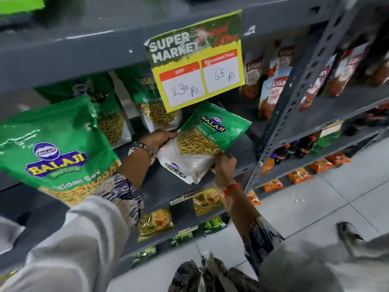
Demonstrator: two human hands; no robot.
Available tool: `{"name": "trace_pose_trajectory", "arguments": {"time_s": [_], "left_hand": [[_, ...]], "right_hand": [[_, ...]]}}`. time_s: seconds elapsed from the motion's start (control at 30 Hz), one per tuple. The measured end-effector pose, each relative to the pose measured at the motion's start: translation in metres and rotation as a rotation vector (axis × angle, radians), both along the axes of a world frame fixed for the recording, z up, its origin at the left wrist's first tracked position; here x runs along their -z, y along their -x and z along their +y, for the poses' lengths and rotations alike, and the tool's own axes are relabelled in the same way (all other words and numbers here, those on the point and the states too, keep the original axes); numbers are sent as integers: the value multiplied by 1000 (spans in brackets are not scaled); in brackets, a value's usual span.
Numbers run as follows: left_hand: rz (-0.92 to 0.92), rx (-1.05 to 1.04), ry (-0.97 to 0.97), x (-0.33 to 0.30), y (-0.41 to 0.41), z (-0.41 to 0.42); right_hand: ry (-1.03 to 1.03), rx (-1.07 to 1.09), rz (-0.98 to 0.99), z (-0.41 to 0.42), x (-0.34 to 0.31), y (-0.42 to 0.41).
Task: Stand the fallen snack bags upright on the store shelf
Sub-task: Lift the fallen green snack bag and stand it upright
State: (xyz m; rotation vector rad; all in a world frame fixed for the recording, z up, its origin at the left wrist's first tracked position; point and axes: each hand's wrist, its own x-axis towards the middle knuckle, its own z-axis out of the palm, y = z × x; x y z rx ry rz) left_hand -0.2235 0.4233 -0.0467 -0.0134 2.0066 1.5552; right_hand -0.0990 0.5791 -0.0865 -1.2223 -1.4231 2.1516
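Note:
A green and white Balaji Ratlami Sev bag (210, 133) is tilted on the grey shelf (160, 184), its top leaning right. My left hand (157, 139) grips its left edge. My right hand (224, 163) pinches its lower right corner. Another bag of the same kind (56, 148) stands close to the camera at the left. Two more stand behind it, one (109, 114) in the middle and one (151, 98) partly hidden by the price sign.
A green and yellow price sign (197, 64) hangs from the upper shelf edge. Tomato sauce pouches (271, 91) stand at the right, beside a perforated grey upright post (294, 98). Lower shelves hold yellow snack packs (155, 224), orange packs (299, 175) and bottles (294, 148).

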Motion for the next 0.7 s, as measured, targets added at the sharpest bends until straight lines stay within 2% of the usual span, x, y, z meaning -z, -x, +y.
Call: {"name": "trace_pose_trajectory", "arguments": {"time_s": [0.17,0.37,0.5,0.7], "left_hand": [[30,-128,-64,-2,-46,-12],[25,-412,-203,-11,-126,-31],[75,-443,-324,-28,-171,-50],[213,-445,-348,-41,-188,-64]], "right_hand": [[-23,-11,7,13,-4,-14],[2,-155,236,17,-30,-55],[-15,-244,344,9,-53,-78],[-93,-355,491,-4,-72,-90]]}}
